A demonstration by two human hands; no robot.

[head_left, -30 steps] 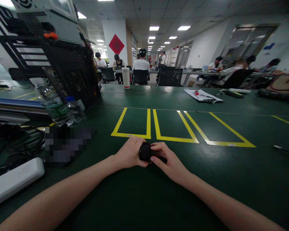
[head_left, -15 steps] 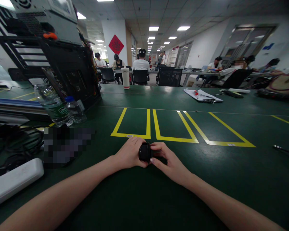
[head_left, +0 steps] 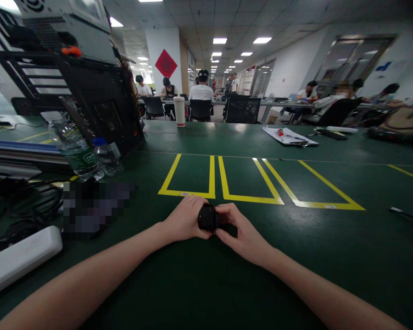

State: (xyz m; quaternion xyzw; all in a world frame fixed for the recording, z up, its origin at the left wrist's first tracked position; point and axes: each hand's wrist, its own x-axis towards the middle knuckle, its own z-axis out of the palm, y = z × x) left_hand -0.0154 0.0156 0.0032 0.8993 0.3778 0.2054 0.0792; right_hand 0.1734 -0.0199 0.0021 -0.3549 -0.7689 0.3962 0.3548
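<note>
Between both hands, just in front of the yellow tape frames, is a small black rounded object [head_left: 206,218] with a ridged edge on its right side; I cannot make out its exact kind. My left hand [head_left: 185,218] is closed around its left side, fingers over the top and thumb below. At its right edge, my right hand [head_left: 242,231] pinches with thumb and fingertips, with a gap showing inside the curve of the fingers. Part of the object is covered by the left fingers.
Yellow tape [head_left: 251,200] outlines several areas on the green table [head_left: 227,284]. To the left are a white power strip [head_left: 24,261], cables, plastic bottles [head_left: 77,151] and an open computer case [head_left: 99,101]. A white cup [head_left: 179,112] and a clipboard [head_left: 289,136] stand farther back.
More of the black object's right-hand part shows between my hands, a little farther right. My right thumb and fingertips have shifted slightly on it; my left hand stays put.
</note>
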